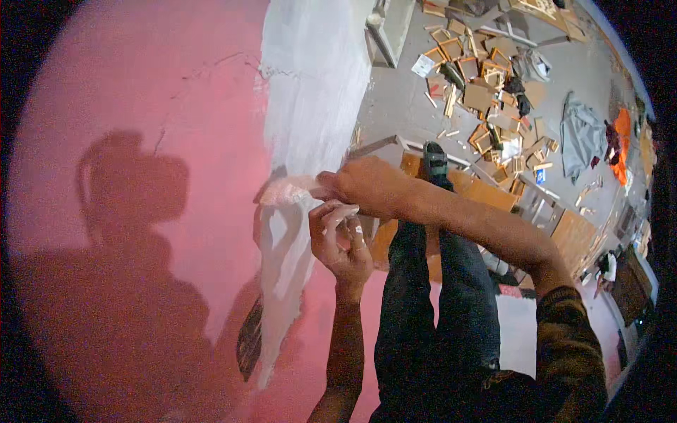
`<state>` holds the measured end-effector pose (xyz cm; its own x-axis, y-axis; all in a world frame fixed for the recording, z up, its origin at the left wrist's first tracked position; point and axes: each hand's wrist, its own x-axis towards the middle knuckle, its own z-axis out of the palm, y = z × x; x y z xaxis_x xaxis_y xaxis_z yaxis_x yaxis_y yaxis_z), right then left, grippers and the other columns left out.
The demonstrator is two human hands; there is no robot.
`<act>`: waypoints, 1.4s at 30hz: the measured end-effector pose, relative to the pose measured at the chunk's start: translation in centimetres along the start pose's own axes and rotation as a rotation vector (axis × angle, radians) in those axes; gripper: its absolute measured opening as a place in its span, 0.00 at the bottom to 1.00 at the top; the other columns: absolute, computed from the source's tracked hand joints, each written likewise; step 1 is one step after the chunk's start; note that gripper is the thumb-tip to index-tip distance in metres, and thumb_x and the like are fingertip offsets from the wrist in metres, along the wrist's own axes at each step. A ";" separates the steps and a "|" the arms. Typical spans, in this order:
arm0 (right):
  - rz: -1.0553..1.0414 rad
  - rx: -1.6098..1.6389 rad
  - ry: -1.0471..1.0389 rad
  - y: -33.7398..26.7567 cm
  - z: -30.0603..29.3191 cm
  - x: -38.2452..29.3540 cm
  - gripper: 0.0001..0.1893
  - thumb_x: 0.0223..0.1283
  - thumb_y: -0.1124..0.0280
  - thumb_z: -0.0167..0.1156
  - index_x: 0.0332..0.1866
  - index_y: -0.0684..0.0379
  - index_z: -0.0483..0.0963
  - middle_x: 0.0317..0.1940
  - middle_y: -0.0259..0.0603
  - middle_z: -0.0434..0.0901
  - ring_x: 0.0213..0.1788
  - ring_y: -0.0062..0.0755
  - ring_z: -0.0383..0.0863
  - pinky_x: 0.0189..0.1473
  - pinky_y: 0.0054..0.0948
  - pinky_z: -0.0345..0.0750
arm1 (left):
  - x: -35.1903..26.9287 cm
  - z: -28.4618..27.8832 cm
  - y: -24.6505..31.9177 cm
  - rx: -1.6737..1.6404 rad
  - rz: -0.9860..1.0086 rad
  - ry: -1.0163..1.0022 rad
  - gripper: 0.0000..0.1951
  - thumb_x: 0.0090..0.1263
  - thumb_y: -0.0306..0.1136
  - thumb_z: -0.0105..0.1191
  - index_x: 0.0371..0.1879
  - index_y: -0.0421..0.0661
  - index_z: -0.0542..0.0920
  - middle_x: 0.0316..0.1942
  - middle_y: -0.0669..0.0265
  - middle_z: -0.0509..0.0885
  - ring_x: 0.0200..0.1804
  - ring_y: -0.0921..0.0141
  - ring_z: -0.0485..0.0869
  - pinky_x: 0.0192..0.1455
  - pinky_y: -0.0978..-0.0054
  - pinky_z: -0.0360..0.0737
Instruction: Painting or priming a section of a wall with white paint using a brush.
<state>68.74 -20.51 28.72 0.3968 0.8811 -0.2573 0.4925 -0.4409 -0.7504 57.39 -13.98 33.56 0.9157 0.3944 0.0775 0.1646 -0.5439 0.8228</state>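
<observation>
My right hand (338, 182) is shut on a paintbrush, reaching across in front of me. Pale, wet-looking paint covers the brush's bristles (285, 194), which lie against the pink wall (211, 132) at the lower part of a white painted strip (312, 95). Just below the brush is my left hand (344, 243), its fingers loosely curled and marked with white paint. No object shows in it. Below the hands the white paint narrows to a ragged point beside a dark patch (249, 338). My shadow falls on the wall.
My sandalled foot (436, 158) is near wooden boards (481, 190). Broken wooden frames and scraps (481, 95) litter the grey floor. Farther right lie a grey cloth (582, 137) and an orange cloth (623, 148). A pale piece of furniture (391, 31) stands near the wall.
</observation>
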 end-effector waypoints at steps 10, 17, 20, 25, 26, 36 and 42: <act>0.334 0.035 0.944 11.7 -14.6 1.2 0.14 0.61 0.65 0.50 0.48 0.60 0.71 0.34 0.51 0.79 0.33 0.42 0.80 0.37 0.37 0.73 | 0.1 -0.3 -0.5 -0.005 -0.009 0.034 0.06 0.62 0.25 0.50 0.36 0.38 0.75 0.41 0.58 0.73 0.44 0.68 0.75 0.41 0.75 0.78; 0.236 0.054 0.427 2.3 -2.8 2.9 0.11 0.60 0.66 0.48 0.41 0.63 0.66 0.23 0.50 0.78 0.26 0.51 0.80 0.25 0.46 0.77 | 1.0 -0.4 0.1 -0.010 0.068 0.073 0.05 0.61 0.24 0.50 0.35 0.38 0.75 0.40 0.58 0.72 0.45 0.66 0.74 0.42 0.74 0.77; 0.025 0.076 0.001 -1.4 1.6 0.2 0.12 0.59 0.65 0.48 0.40 0.62 0.70 0.25 0.49 0.80 0.28 0.50 0.82 0.28 0.44 0.79 | 1.1 -0.3 0.5 0.018 0.156 0.165 0.06 0.58 0.23 0.52 0.35 0.43 0.77 0.37 0.62 0.75 0.43 0.63 0.74 0.46 0.66 0.73; 0.119 0.154 0.223 1.4 -2.4 1.3 0.18 0.64 0.51 0.44 0.38 0.55 0.71 0.21 0.46 0.77 0.26 0.50 0.80 0.29 0.46 0.76 | 1.3 -0.2 0.7 -0.037 0.094 0.237 0.05 0.59 0.26 0.53 0.33 0.43 0.76 0.36 0.62 0.73 0.42 0.64 0.73 0.45 0.66 0.72; 0.180 0.039 0.487 3.1 -3.6 2.0 0.17 0.64 0.52 0.45 0.36 0.56 0.72 0.22 0.47 0.77 0.27 0.51 0.79 0.30 0.46 0.76 | 1.4 -0.1 0.7 -0.016 0.058 0.208 0.04 0.59 0.26 0.52 0.33 0.43 0.76 0.36 0.62 0.72 0.43 0.64 0.72 0.45 0.66 0.72; 0.061 0.207 0.915 6.6 -7.7 2.8 0.16 0.66 0.61 0.44 0.43 0.61 0.75 0.25 0.55 0.77 0.29 0.52 0.78 0.31 0.44 0.72 | 1.1 -0.9 0.4 0.003 0.050 0.229 0.03 0.61 0.27 0.52 0.31 0.43 0.77 0.38 0.61 0.71 0.44 0.64 0.72 0.45 0.66 0.72; 0.189 0.535 0.367 -1.1 1.1 0.5 0.18 0.65 0.58 0.46 0.42 0.64 0.75 0.29 0.59 0.77 0.31 0.58 0.76 0.37 0.46 0.74 | 1.1 -1.0 0.2 -0.035 0.016 0.307 0.04 0.61 0.27 0.51 0.31 0.41 0.76 0.39 0.60 0.69 0.43 0.63 0.71 0.45 0.64 0.72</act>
<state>67.59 -19.41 28.75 0.7223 0.6402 -0.2614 -0.0253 -0.3533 -0.9352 58.11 -12.89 34.38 0.7637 0.5942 0.2524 0.1334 -0.5278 0.8388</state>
